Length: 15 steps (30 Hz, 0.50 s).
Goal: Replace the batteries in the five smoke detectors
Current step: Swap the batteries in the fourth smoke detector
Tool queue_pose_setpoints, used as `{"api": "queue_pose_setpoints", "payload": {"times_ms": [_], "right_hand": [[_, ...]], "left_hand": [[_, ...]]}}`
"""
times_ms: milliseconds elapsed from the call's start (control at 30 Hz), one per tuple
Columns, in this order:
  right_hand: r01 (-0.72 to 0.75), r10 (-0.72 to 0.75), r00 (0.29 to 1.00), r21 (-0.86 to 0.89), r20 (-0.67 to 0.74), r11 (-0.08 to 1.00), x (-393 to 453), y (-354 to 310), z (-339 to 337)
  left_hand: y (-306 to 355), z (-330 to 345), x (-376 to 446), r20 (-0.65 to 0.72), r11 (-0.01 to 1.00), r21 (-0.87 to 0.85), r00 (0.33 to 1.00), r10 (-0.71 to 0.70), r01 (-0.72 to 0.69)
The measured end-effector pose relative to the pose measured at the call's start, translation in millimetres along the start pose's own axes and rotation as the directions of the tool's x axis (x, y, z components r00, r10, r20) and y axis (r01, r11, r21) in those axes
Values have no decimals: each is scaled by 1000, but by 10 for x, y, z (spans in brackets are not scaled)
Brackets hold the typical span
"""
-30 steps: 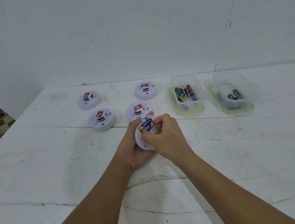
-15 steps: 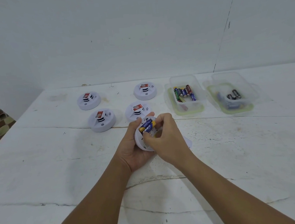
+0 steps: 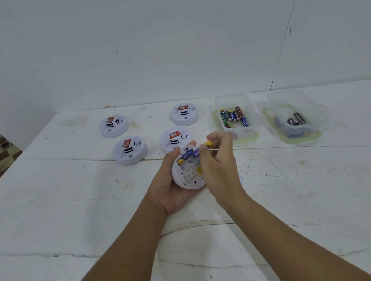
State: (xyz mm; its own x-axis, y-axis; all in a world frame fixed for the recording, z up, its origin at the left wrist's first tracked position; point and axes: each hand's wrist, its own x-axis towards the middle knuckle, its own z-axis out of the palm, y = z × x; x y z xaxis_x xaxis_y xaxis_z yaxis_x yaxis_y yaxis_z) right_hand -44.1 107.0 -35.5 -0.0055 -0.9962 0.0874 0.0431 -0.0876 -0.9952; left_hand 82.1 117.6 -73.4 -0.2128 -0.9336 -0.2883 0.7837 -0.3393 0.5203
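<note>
The left hand [image 3: 170, 186] is cupping an upturned detector [image 3: 188, 169] from below, fingers curled round its rim, holding it above the table [image 3: 75, 215]. Its open back is showing one blue-and-yellow battery [image 3: 184, 157] lying in the compartment; printed text on the back plate is too small to read. The right hand [image 3: 219, 159] is hovering just over the detector's right edge, fingertips pinching a second battery [image 3: 208, 143] of which only a yellow end is showing. The two hands are sitting close together, nearly touching over the detector. Four more detectors are resting face-up on the table behind: far-left [image 3: 113, 126], near-left [image 3: 129, 150], middle [image 3: 175, 139] just behind the held one, and far [image 3: 184, 114]. Each is carrying a red label with a round mark; the wording cannot be read. To the right, a clear tub [image 3: 235, 105] is holding several batteries [image 3: 233, 116] in green, blue and dark red wrappers, their lettering blurred. Further right, a second tub [image 3: 297, 100] is holding a few black batteries [image 3: 296, 119] with white lettering that cannot be made out. Both tubs are standing on green-rimmed lids.
</note>
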Motion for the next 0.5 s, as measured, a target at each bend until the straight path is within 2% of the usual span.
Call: {"api": "queue_pose_setpoints", "payload": {"times_ms": [100,233,400,500], "right_hand": [[-25,26,999,-24,25,999,20,-43,-58],[-38,67,989,-214,132,976,-65,22,9],[-3,53,990,-355,132,935,-134,132,91],[8,40,992,-373,120,928,-149,109,114]], "left_hand": [[8,31,-22,-16,1000,3,1000,5,-5],[18,29,-19,-18,1000,-13,1000,-1,0],[18,56,-38,-24,1000,-14,1000,3,-3],[16,46,-30,-36,1000,-18,999,7,-8]]}}
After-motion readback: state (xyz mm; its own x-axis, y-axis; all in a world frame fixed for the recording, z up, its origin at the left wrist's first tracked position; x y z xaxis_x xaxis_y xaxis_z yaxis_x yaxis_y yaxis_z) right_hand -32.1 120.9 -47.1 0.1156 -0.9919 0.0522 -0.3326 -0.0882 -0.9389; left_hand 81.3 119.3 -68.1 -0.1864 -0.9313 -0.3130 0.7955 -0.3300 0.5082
